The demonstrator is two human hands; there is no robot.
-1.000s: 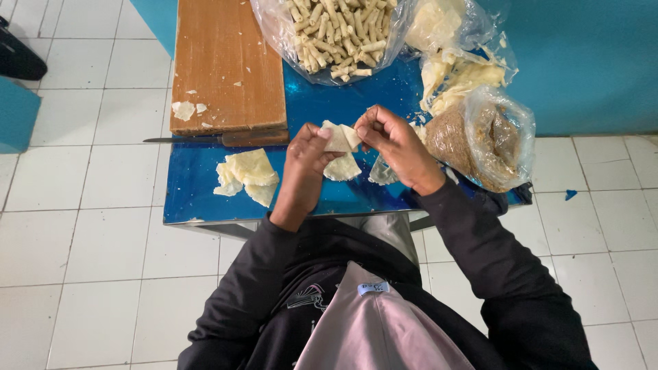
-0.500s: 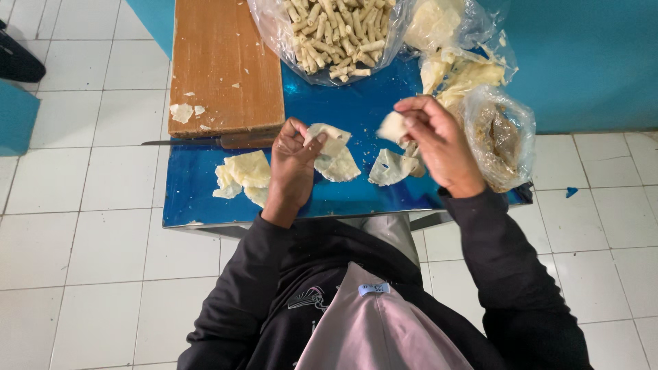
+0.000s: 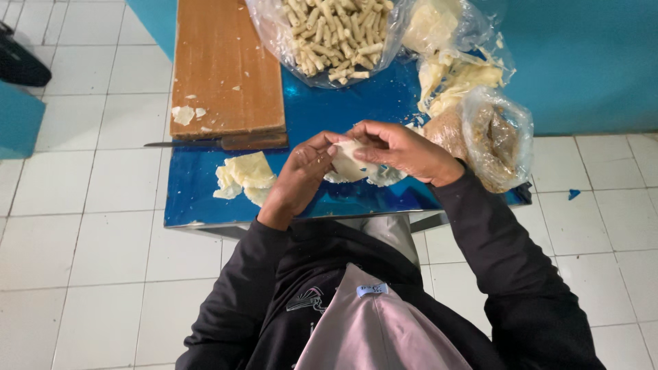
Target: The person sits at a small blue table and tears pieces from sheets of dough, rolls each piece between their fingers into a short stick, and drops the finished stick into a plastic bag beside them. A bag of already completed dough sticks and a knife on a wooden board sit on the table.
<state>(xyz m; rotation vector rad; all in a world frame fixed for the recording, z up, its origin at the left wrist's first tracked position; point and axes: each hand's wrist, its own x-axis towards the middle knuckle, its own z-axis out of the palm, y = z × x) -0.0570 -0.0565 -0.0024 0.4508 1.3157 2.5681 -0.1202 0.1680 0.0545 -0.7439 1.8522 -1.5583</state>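
Two hands met over the glossy blue table [image 3: 343, 113], just beside the long brown wooden board [image 3: 226, 65] and the clear plastic bag of pale rolled sticks [image 3: 329, 34]. My left hand [image 3: 298, 175] and right hand [image 3: 404, 147] pinched one thin cream pastry sheet [image 3: 349, 164], fingers clenched on its edges, above the table's near edge.

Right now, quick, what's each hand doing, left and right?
Left hand: fingers closed, pinching the thin pale square dough wrapper.
Right hand: fingers closed on the same wrapper from the other side.
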